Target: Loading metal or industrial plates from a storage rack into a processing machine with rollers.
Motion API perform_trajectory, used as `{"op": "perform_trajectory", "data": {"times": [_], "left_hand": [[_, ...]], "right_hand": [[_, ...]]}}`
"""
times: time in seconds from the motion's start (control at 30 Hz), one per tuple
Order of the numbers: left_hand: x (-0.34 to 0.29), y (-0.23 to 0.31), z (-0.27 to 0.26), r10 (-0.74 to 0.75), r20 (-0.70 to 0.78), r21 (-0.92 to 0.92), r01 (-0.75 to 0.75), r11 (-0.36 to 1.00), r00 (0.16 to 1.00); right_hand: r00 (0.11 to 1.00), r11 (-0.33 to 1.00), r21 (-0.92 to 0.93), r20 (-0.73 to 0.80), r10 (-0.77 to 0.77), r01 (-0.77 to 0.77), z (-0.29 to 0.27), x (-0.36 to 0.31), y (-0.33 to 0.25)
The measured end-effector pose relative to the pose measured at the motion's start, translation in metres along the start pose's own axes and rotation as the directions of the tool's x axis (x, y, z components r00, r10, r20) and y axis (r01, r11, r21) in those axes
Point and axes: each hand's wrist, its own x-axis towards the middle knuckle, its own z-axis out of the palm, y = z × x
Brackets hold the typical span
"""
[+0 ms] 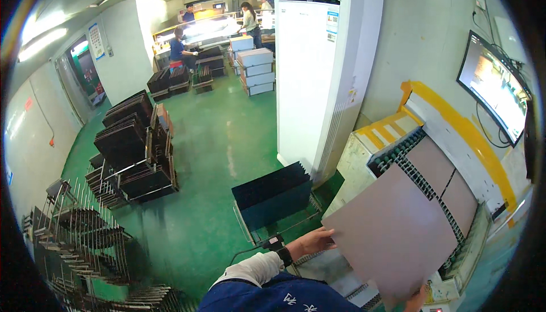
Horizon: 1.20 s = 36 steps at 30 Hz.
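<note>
A large, flat pinkish-brown panel (pixel 392 226) is tilted in front of me, above a roller conveyor. My left hand (pixel 318 240) grips its left edge, fingers partly behind the sheet. At the lower edge, my right hand (pixel 417 299) holds the panel near its corner; most of that hand is cut off or hidden. Two similar sheets, a far panel (pixel 433 160) and a nearer panel (pixel 459 203), lie on the conveyor rollers (pixel 424 183) beyond the one I hold. A dark watch band circles my left wrist.
A rack of dark upright panels (pixel 272 189) stands on the floor to my left. A tall white air conditioner (pixel 324 79) is ahead, and a monitor (pixel 495 84) hangs on the right wall. Stacked racks (pixel 128 147) fill the left side. Several people work at the back.
</note>
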Motion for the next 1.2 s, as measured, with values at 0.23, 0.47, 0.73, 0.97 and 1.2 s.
{"op": "perform_trajectory", "data": {"times": [0.23,0.47,0.73,0.97,1.2], "left_hand": [[0.009,0.003,0.008,0.013,0.097,-0.03,-0.011,1.0,0.995],[0.016,0.01,0.014,0.021,0.081,-0.011,-0.02,1.0,0.997],[0.025,0.014,0.025,0.013,0.075,-0.006,-0.012,1.0,0.997],[0.039,0.004,0.011,0.002,0.066,-0.027,0.0,1.0,0.998],[0.063,0.004,0.027,-0.032,0.124,-0.028,0.035,0.999,0.992]], "right_hand": [[0.903,0.762,0.486,0.261,0.341,-0.428,0.016,-0.068,0.03],[1.0,0.999,0.05,0.009,0.006,-0.007,0.044,-0.104,-0.046],[0.907,0.75,0.652,-0.245,0.343,-0.108,0.003,-0.078,-0.011],[0.961,0.683,0.728,-0.149,0.232,-0.052,0.038,-0.111,-0.024],[0.98,0.575,0.816,-0.067,0.19,-0.055,0.072,-0.111,-0.056]]}}
